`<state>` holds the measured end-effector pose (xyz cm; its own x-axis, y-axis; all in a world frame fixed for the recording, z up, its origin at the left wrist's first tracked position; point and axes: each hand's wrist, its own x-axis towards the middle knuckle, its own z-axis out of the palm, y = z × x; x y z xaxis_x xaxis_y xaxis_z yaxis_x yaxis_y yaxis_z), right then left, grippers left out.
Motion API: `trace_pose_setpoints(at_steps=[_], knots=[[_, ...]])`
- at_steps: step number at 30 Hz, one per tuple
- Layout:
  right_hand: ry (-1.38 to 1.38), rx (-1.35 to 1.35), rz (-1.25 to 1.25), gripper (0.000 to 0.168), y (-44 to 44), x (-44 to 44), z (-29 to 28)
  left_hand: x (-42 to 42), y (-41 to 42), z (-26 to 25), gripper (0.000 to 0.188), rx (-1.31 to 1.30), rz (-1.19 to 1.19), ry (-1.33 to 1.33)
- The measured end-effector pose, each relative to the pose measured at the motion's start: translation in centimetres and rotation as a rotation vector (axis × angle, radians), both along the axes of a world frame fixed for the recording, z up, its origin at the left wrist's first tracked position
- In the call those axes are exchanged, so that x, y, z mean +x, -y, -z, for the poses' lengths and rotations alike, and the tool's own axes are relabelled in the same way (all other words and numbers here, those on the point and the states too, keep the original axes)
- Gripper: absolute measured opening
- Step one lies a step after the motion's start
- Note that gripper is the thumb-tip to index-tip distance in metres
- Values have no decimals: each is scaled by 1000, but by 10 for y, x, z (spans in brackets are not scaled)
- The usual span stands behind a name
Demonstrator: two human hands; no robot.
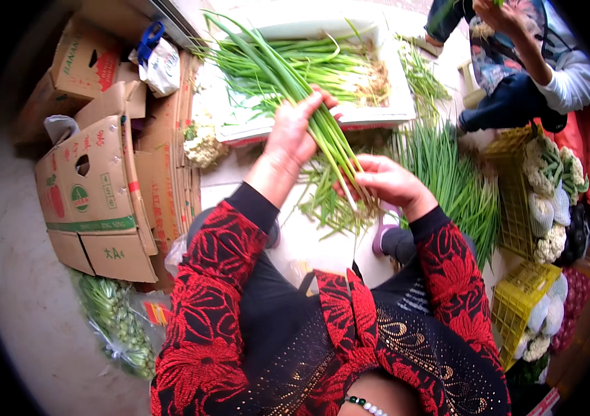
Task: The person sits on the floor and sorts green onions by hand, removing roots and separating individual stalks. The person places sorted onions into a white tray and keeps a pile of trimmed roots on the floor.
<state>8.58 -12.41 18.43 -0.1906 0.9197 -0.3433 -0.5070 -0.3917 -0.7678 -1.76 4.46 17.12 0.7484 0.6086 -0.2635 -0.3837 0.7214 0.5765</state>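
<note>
My left hand [295, 125] is closed around the middle of a bunch of green onions [321, 122], which slants from the upper left down to the right. At the pale root end, my right hand [391, 182] holds the stalks between thumb and fingers. Beyond them, a white foam box [404, 104] holds more green onions [336, 67] with their roots to the right. Below the bunch, cut or torn green scraps [321, 203] lie on the floor between my feet. A large pile of green onions [440, 171] lies to the right of my right hand.
Flattened cardboard boxes [92, 192] and a white bag [162, 65] stand at left, near cauliflower [204, 145] and bagged green vegetables [113, 322]. Yellow crates [523, 291] with netted produce stand at right. Another person [518, 67] sits at upper right, one hand raised with some greens.
</note>
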Motion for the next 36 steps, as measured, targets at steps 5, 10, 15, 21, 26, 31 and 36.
trace_pose_setpoints(at_steps=[5,10,15,21,26,31,36], knots=[[-53,-39,55,30,-3,-7,4,2,24,-11,28,-34,145,118],[293,-48,66,25,-7,-8,-11,-7,8,-20,40,-36,52,115],[546,-19,76,22,0,-4,-11,-15,-18,-31,39,-9,-60,141],[805,-16,36,19,8,6,-5,-33,-56,-27,30,35,-246,270],[1059,52,26,19,13,15,1,-50,-76,-35,22,20,-363,246],[1093,39,85,16,23,22,6,-61,-88,-43,19,22,-494,190],[1211,59,104,19,27,27,11,-72,-101,-42,17,48,-523,183]])
